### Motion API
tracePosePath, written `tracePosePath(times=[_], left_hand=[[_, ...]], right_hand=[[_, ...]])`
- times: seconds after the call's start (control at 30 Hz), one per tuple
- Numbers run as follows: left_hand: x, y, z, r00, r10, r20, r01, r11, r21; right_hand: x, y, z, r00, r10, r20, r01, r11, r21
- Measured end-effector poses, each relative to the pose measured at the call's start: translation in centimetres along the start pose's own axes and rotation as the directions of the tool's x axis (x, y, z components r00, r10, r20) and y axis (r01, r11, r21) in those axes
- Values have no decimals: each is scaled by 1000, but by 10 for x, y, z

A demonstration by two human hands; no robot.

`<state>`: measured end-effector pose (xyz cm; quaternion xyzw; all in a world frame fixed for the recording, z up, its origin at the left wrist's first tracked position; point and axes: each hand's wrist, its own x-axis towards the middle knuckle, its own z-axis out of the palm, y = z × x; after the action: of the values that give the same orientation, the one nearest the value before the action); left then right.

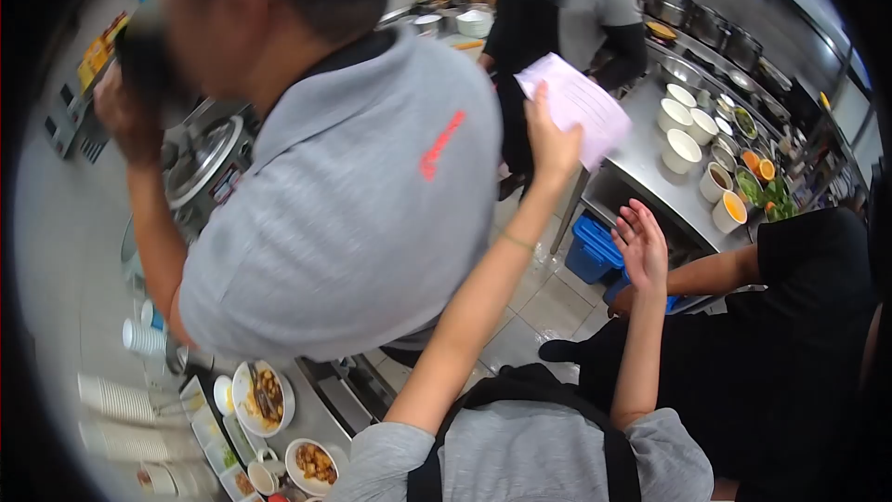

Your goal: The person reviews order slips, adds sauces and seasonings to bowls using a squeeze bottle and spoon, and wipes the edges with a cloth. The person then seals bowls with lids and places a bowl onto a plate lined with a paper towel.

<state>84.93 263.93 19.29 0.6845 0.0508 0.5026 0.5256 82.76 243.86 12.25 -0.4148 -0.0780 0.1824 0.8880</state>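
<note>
My left hand (pixel 556 138) is stretched far forward, its fingers closed on a pink sheet of paper (pixel 587 113) with faint printed lines. The paper is held up near a steel counter (pixel 641 135). Closer to me, my right hand (pixel 643 246) is raised with nothing in it, its fingers extended and slightly bent. Just left of that hand, lower down, is a blue bin (pixel 593 249) on the floor. Several white bowls (pixel 681 151) stand on the counter beyond both hands.
A co-worker in a grey polo shirt (pixel 372 167) stands close on my left. Another person in black (pixel 743 353) is at my right, and a third (pixel 599 19) stands ahead. Plates of food (pixel 311 467) sit at lower left by stacked cups (pixel 116 400).
</note>
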Motion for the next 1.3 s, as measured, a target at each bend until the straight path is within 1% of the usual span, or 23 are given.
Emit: tracePosePath(times=[0.07, 0.1, 0.2, 0.23, 0.3, 0.33, 0.37, 0.4, 0.5, 0.53, 0.63, 0.67, 0.77, 0.8, 0.9, 0.93, 0.97, 1.03, 1.13, 1.17, 1.23, 1.27, 1.3], left_hand=[[38, -43, 16, 995, -62, -76, 60, 998, -18], [59, -86, 27, 991, -101, -86, 95, 993, -70], [112, -155, 38, 964, -256, -68, 258, 966, 27], [122, -152, 35, 950, -298, -90, 308, 942, 135], [148, -184, 29, 927, -365, -91, 375, 918, 133], [164, -213, 26, 941, -300, -154, 335, 888, 316], [187, -269, 24, 931, -319, -179, 356, 903, 239], [196, -275, 17, 918, -347, -192, 388, 885, 257], [224, -297, -4, 929, -306, -206, 357, 887, 293], [232, -301, -11, 926, -330, -182, 362, 913, 190], [262, -319, -28, 941, -313, -125, 337, 881, 331], [272, -324, -32, 903, -405, -141, 429, 861, 272], [308, -353, -41, 888, -429, -166, 460, 833, 306], [319, -361, -42, 891, -408, -199, 454, 818, 354], [347, -383, -41, 891, -383, -243, 449, 818, 360], [359, -398, -40, 884, -381, -271, 463, 790, 401], [370, -410, -40, 904, -325, -277, 424, 768, 480], [388, -422, -37, 908, -286, -305, 410, 754, 513], [413, -451, -33, 907, -291, -303, 404, 801, 442], [419, -459, -33, 896, -332, -293, 432, 800, 415], [424, -439, -21, 867, -408, -287, 492, 794, 356], [432, -467, -22, 895, -348, -279, 429, 843, 324], [431, -447, -15, 885, -369, -285, 460, 791, 403]], right_hand=[[4, -16, -30, 999, -39, -13, 38, 998, -44], [9, -24, -45, 997, -62, -55, 60, 998, -33], [31, -47, -84, 980, -120, -159, 121, 993, -5], [39, -56, -93, 974, -144, -177, 146, 989, -3], [54, -66, -108, 960, -181, -212, 190, 982, 22], [62, -71, -115, 956, -173, -238, 183, 983, 21], [71, -75, -121, 950, -166, -263, 177, 984, 18], [81, -77, -129, 952, -165, -259, 173, 985, 10], [112, -74, -139, 958, -102, -268, 118, 992, 44], [124, -68, -141, 960, -88, -266, 104, 993, 48], [169, -44, -138, 973, -18, -229, 40, 995, 93], [185, -36, -136, 980, 11, -201, 12, 993, 116], [235, -20, -114, 986, 70, -151, -54, 993, 106], [254, -16, -108, 991, 76, -113, -67, 995, 78], [306, -9, -78, 995, 56, -87, -49, 996, 78], [323, -7, -71, 995, 55, -85, -49, 996, 74], [339, -6, -62, 997, 44, -66, -39, 997, 69], [362, -4, -47, 999, 32, -42, -30, 998, 58], [393, 1, -44, 997, 67, -31, -65, 996, 56], [401, 4, -45, 996, 84, -23, -82, 994, 66], [419, 11, -48, 993, 115, -18, -113, 992, 53], [428, 14, -49, 990, 142, -1, -141, 988, 61], [438, 18, -48, 984, 178, 25, -180, 982, 62]])
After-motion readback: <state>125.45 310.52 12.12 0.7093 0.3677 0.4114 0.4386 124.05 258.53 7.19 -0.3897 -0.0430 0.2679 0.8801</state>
